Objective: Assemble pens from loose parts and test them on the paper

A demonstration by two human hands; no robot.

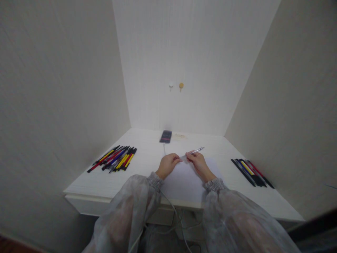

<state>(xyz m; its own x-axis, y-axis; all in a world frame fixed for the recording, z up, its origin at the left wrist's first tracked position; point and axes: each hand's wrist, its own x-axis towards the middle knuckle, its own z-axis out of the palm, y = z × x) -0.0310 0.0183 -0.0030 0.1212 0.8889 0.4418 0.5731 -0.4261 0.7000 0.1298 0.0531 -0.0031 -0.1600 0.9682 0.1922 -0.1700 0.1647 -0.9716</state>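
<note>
Two pen groups point(121, 161) flank the right hand point(197, 164), which holds one silver pen point(197, 150).

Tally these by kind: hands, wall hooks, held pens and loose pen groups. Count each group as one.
Hands: 2 (left hand, right hand)
Wall hooks: 2 (white hook, yellow hook)
Held pen: 1
Loose pen groups: 2 (left group, right group); their pens overlap too much to count singly
Total: 7

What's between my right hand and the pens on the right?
The head view shows part of the white sheet, then white tabletop, between your right hand and those pens.
</note>
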